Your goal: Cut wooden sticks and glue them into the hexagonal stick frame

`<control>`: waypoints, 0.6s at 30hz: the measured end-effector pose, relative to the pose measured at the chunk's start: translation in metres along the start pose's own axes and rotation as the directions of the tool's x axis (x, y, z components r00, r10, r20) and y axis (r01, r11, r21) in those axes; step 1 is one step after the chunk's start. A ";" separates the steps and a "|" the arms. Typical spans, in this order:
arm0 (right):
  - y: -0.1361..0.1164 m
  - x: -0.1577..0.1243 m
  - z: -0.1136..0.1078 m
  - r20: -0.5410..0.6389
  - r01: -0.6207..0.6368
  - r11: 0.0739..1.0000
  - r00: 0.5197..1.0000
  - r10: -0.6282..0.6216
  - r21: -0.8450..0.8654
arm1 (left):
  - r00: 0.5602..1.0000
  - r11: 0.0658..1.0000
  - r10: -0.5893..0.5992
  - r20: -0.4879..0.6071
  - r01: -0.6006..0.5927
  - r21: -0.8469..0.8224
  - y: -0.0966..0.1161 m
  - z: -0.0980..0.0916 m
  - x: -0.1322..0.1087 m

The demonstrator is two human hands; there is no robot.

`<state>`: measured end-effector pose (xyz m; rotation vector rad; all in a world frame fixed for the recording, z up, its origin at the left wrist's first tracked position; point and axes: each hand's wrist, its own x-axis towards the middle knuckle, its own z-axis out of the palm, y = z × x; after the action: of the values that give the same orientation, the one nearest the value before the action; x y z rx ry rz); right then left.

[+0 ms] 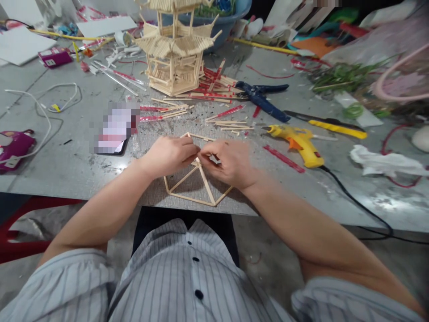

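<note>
A flat frame of thin wooden sticks lies at the table's near edge, with spokes meeting at its middle. Over that middle, my left hand has its fingers bent and pressed together. Facing it, my right hand curls thumb and forefinger into a pinch, and the fingertips of both hands meet. Whatever is between them is too small or hidden to make out. Both hands cover part of the frame's far side. Beyond them stands a tiered pagoda model built of similar sticks.
To the right lie a yellow glue gun with a black cord, blue pliers and a yellow utility knife. Loose sticks lie ahead of my hands. A phone sits left. A blue basin stands behind the pagoda.
</note>
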<state>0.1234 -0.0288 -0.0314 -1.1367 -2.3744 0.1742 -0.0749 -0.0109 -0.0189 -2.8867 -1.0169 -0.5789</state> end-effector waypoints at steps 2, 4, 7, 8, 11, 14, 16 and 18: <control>0.002 -0.001 -0.002 -0.008 0.027 0.999 1.000 -0.026 0.037 | 1.000 0.992 0.023 -0.020 -0.020 0.125 0.000 -0.002 -0.002; 0.006 -0.001 -0.004 -0.034 0.016 0.997 0.999 -0.014 0.080 | 0.999 0.977 0.011 -0.040 -0.003 0.215 -0.003 -0.010 -0.007; 0.016 0.001 -0.007 -0.059 -0.058 0.993 0.996 0.064 0.101 | 0.997 0.954 0.010 -0.075 0.013 0.299 -0.004 -0.026 -0.023; 0.020 0.002 -0.007 -0.058 -0.095 0.992 0.993 0.100 0.083 | 0.997 0.948 0.042 -0.061 -0.020 0.317 -0.003 -0.030 -0.030; 0.031 0.006 -0.002 -0.022 -0.179 0.984 0.984 0.179 0.002 | 0.993 0.931 0.115 -0.010 -0.104 0.349 0.003 -0.032 -0.051; 0.037 0.009 0.006 0.048 -0.149 0.988 0.988 0.150 -0.027 | 0.978 0.897 0.210 0.001 -0.193 0.398 0.009 -0.026 -0.065; 0.039 0.008 0.009 0.083 -0.088 0.996 0.993 0.090 -0.022 | 0.957 0.867 0.292 -0.009 -0.260 0.426 0.011 -0.021 -0.070; 0.041 0.008 0.010 0.118 -0.029 0.999 0.993 0.030 -0.015 | 0.933 0.841 0.360 -0.018 -0.316 0.439 0.011 -0.020 -0.072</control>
<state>0.1428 0.0045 -0.0507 -1.1986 -2.4657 0.2429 -0.1268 -0.0656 -0.0251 -2.5203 -0.5115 -0.4049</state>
